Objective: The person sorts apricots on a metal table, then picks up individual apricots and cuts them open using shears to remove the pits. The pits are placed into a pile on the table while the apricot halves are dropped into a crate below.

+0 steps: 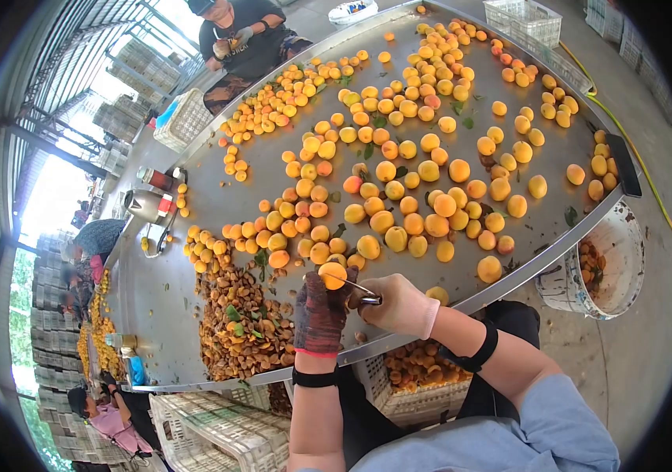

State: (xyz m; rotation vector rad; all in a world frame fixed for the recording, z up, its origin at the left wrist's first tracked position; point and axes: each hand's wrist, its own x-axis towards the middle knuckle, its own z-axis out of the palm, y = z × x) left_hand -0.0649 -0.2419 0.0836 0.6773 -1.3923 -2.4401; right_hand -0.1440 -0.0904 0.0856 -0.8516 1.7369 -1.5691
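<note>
An orange apricot (332,275) sits in my left hand (322,313), which wears a dark, stained glove with a red cuff. My right hand (399,305), in a pale glove, is closed around the dark handle of a small knife (369,297). The thin blade reaches left to the apricot and overlaps it in this view. Both hands are over the near edge of the metal table (509,267). Left of my left hand lies a heap of brown apricot pits (241,326) with some green leaves. Many whole apricots (399,236) spread beyond my hands.
Below the table edge stands a crate (422,401) holding orange pieces; another crate (218,433) is at left. At right is a white bucket (623,259). A metal kettle (147,206) stands by the far-left edge. One person (241,39) works across the table, others farther left.
</note>
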